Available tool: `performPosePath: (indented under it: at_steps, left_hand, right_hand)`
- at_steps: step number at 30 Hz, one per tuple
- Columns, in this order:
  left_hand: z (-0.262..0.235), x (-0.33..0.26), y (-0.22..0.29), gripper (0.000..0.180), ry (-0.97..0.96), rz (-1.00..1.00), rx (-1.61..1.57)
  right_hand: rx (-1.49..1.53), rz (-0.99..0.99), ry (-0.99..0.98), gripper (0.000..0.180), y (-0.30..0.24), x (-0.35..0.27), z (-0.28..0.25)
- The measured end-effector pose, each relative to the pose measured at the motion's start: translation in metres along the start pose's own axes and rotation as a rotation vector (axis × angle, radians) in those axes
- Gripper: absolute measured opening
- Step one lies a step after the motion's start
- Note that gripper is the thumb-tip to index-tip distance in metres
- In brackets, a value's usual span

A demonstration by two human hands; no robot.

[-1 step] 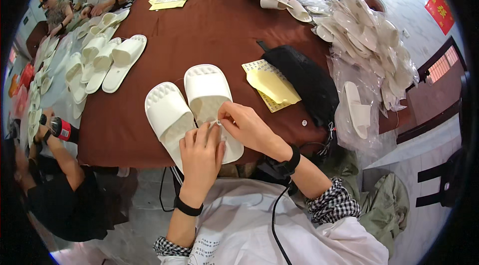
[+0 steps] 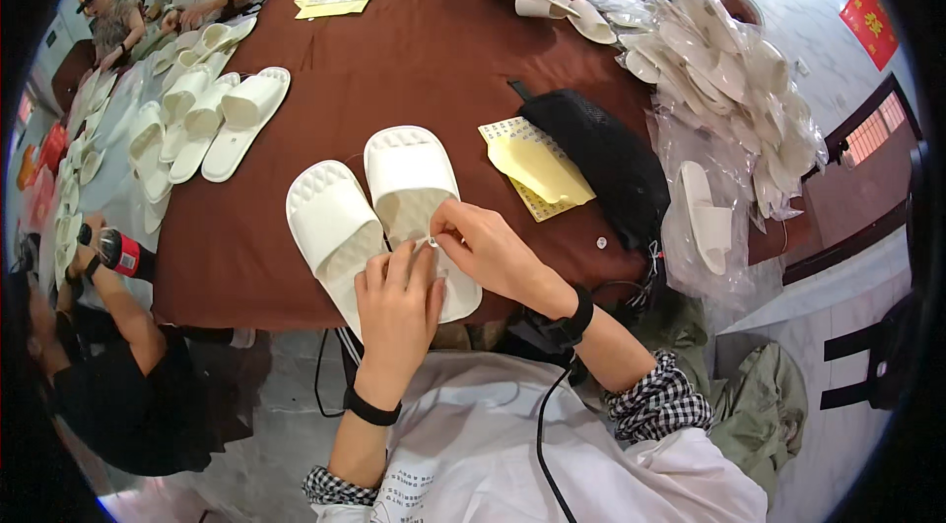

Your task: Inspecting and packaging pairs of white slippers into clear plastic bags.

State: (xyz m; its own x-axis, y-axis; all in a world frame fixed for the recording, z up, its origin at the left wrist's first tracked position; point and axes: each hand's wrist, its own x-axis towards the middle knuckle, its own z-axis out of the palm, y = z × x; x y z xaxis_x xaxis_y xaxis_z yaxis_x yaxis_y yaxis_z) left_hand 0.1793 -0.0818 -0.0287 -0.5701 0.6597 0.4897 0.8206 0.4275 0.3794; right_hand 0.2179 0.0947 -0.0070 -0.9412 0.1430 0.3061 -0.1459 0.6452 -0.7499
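Two white slippers lie side by side at the table's near edge, toes pointing away: the left slipper (image 2: pixel 330 213) and the right slipper (image 2: pixel 408 161). Over their heel halves lies my left hand (image 2: pixel 397 304), fingers stretched out and fingertips on the right slipper's insole. My right hand (image 2: pixel 493 252) has thumb and index finger pinched on a small round white sticker (image 2: pixel 432 242) just above that insole. Close to my right hand is a yellow sticker sheet (image 2: pixel 537 173), partly folded, with small round stickers on it. My fingers hide part of both insoles.
A black mesh bag (image 2: pixel 601 154) lies beyond the sheet. One loose round sticker (image 2: pixel 601 242) is on the brown tablecloth (image 2: pixel 325 80). Bagged slippers (image 2: pixel 719 70) pile up at right; several slippers (image 2: pixel 246 119) line the left. Another person's hand holds a dark bottle (image 2: pixel 123 254).
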Motion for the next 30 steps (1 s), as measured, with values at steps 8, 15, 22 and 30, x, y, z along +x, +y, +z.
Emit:
performPosePath:
  at_steps: [8,15,22,30]
  left_hand:
    - [0.000,-0.001,-0.002,0.040,0.025,-0.014,-0.038]
    - [0.002,-0.002,-0.002,0.041,0.042,-0.035,-0.063]
    - [0.004,-0.004,-0.004,0.041,0.060,-0.023,-0.037]
    - [0.002,-0.002,-0.001,0.040,0.063,-0.021,-0.042]
  right_hand:
    - [-0.114,0.066,0.045,0.010,-0.004,-0.001,0.008]
    - [-0.163,0.146,0.066,0.009,-0.006,-0.002,0.014]
    - [-0.204,0.161,0.080,0.009,-0.012,-0.003,0.017]
    - [-0.333,0.079,0.074,0.007,-0.017,-0.002,0.020]
